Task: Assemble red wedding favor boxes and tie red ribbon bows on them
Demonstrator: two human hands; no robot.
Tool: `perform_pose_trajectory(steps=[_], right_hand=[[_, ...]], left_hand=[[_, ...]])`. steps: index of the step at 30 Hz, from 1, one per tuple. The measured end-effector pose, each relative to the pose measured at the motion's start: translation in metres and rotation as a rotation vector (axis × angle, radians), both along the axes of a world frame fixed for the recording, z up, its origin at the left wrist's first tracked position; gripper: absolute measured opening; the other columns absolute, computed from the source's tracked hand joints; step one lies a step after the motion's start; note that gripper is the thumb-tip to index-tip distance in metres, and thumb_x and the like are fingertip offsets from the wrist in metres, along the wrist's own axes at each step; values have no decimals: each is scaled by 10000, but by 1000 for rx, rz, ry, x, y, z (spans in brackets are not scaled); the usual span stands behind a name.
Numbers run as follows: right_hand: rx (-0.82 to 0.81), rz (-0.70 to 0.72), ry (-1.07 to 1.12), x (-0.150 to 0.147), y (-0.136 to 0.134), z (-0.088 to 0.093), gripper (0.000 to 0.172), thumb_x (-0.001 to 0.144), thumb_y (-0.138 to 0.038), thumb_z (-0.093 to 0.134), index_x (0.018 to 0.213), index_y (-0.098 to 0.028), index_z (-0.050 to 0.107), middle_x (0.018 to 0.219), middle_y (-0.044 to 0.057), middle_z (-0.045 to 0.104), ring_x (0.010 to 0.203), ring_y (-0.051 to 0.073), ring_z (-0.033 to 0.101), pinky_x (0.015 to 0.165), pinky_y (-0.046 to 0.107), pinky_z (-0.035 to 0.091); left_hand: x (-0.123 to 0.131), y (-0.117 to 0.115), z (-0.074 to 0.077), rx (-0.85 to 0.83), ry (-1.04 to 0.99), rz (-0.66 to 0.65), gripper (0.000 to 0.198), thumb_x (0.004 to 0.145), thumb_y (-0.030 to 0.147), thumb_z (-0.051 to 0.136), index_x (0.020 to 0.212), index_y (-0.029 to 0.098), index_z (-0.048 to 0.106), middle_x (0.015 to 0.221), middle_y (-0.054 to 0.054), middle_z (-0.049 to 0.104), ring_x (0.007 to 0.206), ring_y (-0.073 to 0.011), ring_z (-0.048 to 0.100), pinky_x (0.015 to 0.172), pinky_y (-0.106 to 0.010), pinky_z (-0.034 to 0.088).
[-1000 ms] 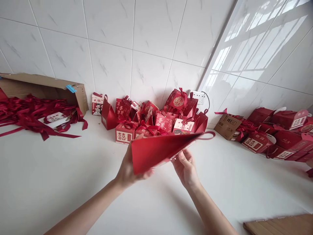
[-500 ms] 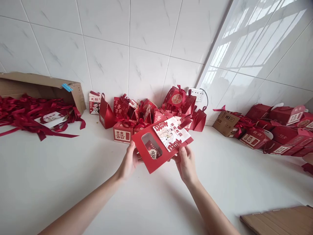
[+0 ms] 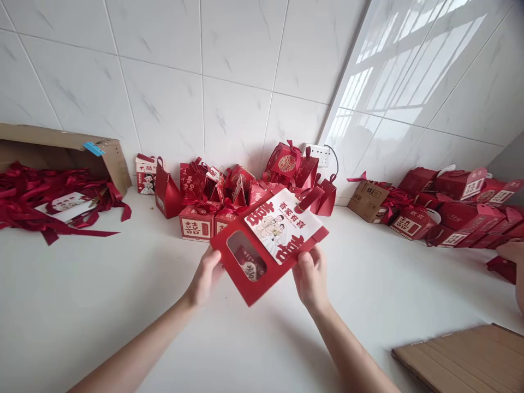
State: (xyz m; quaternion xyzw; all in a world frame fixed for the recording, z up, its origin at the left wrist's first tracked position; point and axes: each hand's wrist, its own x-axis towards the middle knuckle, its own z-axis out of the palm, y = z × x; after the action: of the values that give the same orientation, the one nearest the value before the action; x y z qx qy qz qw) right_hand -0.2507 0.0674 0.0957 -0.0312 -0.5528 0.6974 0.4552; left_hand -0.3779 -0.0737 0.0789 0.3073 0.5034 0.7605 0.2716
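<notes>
Between my two hands a red gift bag (image 3: 241, 286) is held tilted above the white table. It has a clear window (image 3: 246, 256), through which a dark red printed item shows, and a white flap (image 3: 282, 226) with a drawn couple and red characters. A red ribbon loop (image 3: 310, 197) sits at its upper right edge. My left hand (image 3: 206, 275) grips the left edge, fingers partly hidden behind the bag. My right hand (image 3: 311, 275) pinches the lower right edge, thumb in front.
Behind the bag, several red gift boxes (image 3: 196, 226) stand against the tiled wall beside a power strip (image 3: 317, 155). A carton (image 3: 117, 164) of red ribbons (image 3: 61, 185) lies left. Stacked red boxes (image 3: 470, 218), cardboard (image 3: 470, 355) and another person's hand (image 3: 516, 259) are at right.
The bag has come slightly closer and lower in view, still in both my hands. The view has shifted a little to the right. More of the other person's hand shows at the right edge.
</notes>
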Motion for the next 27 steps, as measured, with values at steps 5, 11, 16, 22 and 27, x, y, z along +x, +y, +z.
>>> perform_pose_trajectory(steps=[5,11,16,22,27], right_hand=[[-116,-58,17,5,12,7,315,767,-535,649,877,-239,660,906,21,707,860,241,668,754,377,549],[27,-79,-67,12,13,9,305,782,-525,628,861,-235,677,855,20,714,779,232,662,688,346,537],[53,-81,-81,12,11,9,327,783,-542,614,867,-232,673,874,27,713,790,235,654,693,344,524],[-109,-80,-17,5,10,7,300,802,-526,588,880,-239,629,859,19,695,800,234,646,707,353,514],[-301,-30,6,-5,11,6,227,773,-424,613,923,-253,608,981,8,672,904,214,614,768,333,486]], left_hand=[[9,-3,-6,-88,356,-147,531,702,443,672,1148,257,452,1152,-83,628,1064,-295,592,876,-437,490],[12,1,-16,-98,578,-161,683,603,420,756,1179,226,445,1130,-112,616,1111,-320,550,904,-467,481],[5,1,-19,-137,625,-216,759,580,421,779,1215,231,408,1167,-119,589,1097,-326,554,882,-469,492],[6,-1,-17,-139,630,-95,632,603,380,742,1100,241,376,1187,-107,537,1107,-313,532,921,-476,448],[8,-3,-8,-3,673,152,637,586,322,746,1092,255,364,1074,-60,518,975,-243,570,854,-419,479]])
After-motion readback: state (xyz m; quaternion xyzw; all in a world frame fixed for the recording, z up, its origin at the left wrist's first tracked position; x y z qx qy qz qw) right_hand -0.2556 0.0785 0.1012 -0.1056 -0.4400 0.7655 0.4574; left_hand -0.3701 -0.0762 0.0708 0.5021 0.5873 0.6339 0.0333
